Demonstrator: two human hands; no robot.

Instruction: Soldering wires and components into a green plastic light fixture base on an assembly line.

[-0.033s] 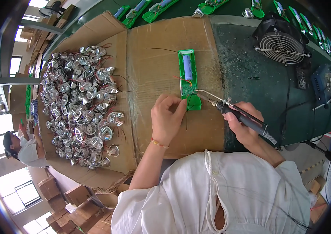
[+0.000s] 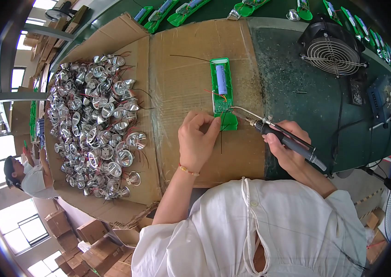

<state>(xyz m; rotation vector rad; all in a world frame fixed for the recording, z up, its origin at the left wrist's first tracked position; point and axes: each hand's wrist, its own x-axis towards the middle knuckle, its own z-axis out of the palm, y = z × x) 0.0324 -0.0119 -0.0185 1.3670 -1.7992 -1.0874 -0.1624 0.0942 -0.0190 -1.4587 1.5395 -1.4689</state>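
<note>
A green plastic case (image 2: 230, 123) lies open on the cardboard in front of me. Inside it are a purple-blue cylindrical battery cell (image 2: 221, 79) and a small green circuit board (image 2: 221, 106), with orange-red wires between them. My left hand (image 2: 197, 138) is closed in a pinch beside the board's near end. A thin black wire (image 2: 221, 141) runs at its fingertips and hangs toward me; the exact grip is partly hidden. My right hand (image 2: 290, 147) is wrapped round a black-handled soldering iron (image 2: 304, 150). A bent metal tube on the iron reaches left, its tip at the board's near edge.
Left of the case, a cardboard box (image 2: 142, 184) holds many shiny reflector cups (image 2: 95, 134) with wires. A black fan with a wire grille (image 2: 331, 56) stands at the back right, near a blue box-shaped unit (image 2: 380, 99). Several green cases (image 2: 186, 14) line the far edge.
</note>
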